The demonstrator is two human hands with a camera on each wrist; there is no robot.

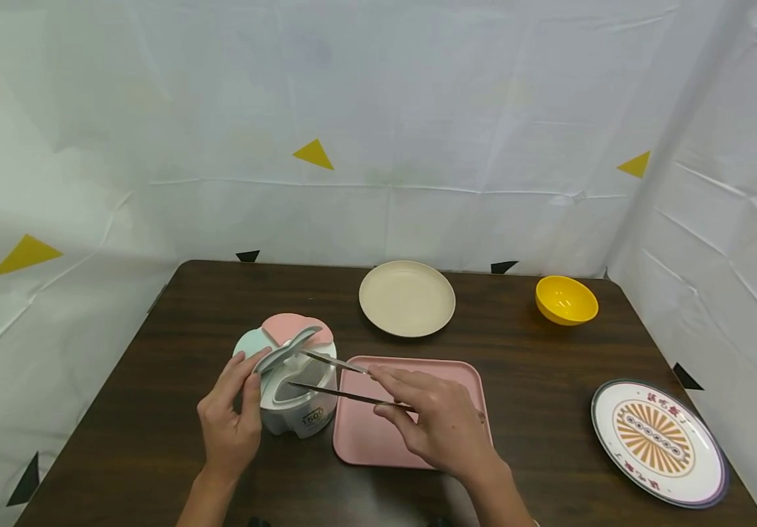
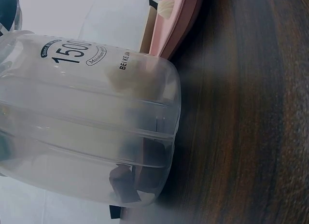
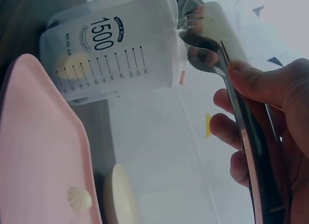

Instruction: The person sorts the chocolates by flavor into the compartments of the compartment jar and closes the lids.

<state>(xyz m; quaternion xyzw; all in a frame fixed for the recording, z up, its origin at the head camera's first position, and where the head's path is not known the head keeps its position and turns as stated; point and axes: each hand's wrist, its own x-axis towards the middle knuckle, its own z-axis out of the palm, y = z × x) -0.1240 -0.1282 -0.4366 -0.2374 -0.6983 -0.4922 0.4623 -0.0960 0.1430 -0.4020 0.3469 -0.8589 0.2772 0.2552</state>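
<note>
A clear storage jar (image 1: 312, 419) marked 1500 stands left of the pink tray (image 1: 360, 433), its top split into compartments. My left hand (image 1: 230, 421) holds up the jar's grey lid (image 1: 286, 353) by its edge; the pink lid (image 1: 293, 328) and the mint lid (image 1: 251, 342) lie flat. My right hand (image 1: 441, 417) grips metal tongs (image 3: 256, 151), whose spread fork and spoon tips are at the uncovered compartment. Through the jar wall shows a blurred pale yellow thing (image 3: 72, 67). Dark pieces (image 2: 124, 183) lie at its bottom. A cream shell-shaped piece (image 3: 80, 198) sits on the tray.
A beige plate (image 1: 407, 298) lies behind the tray. Farther right at the back stands a yellow bowl (image 1: 566, 301). A white patterned plate (image 1: 658, 443) is near the table's right edge. White sheets hang behind and beside the dark wooden table (image 1: 154, 410).
</note>
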